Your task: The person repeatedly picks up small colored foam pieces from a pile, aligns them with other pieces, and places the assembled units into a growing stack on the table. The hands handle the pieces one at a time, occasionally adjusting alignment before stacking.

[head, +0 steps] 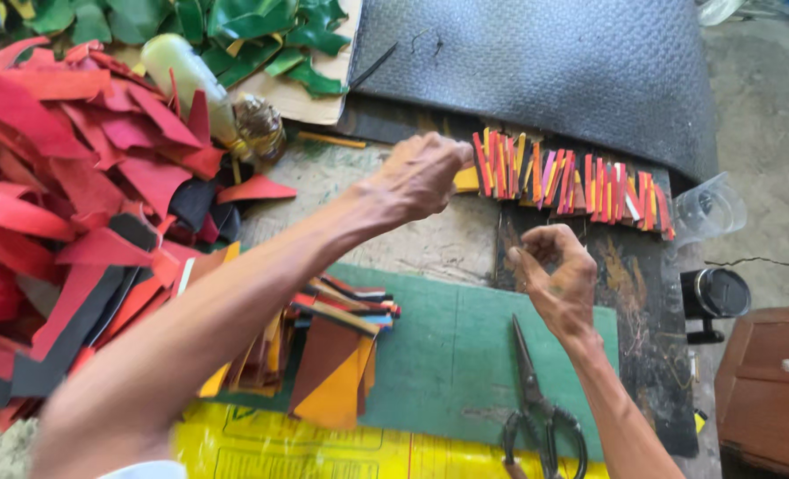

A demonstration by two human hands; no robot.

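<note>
My left hand (417, 177) reaches over the work surface and its fingertips pinch the left end of a row of thin red, orange, yellow and pink strips (572, 182) standing side by side. My right hand (558, 275) hovers just below that row, fingers curled in a loose fist with thumb and forefinger pressed together; whether it holds a small strip cannot be told. Black scissors (536, 404) lie on the green cutting mat (448, 355) under my right wrist. A small stack of brown, orange and red cut pieces (337, 346) lies on the mat's left part.
A big heap of red and black scraps (66, 195) fills the left. Green scraps (253, 35) lie at the top, beside a plastic bottle (186, 75). A dark rubber mat (536, 62) lies behind the strips. A clear cup (709, 208), a black cylinder (715, 293) and a wooden box (771, 390) sit right.
</note>
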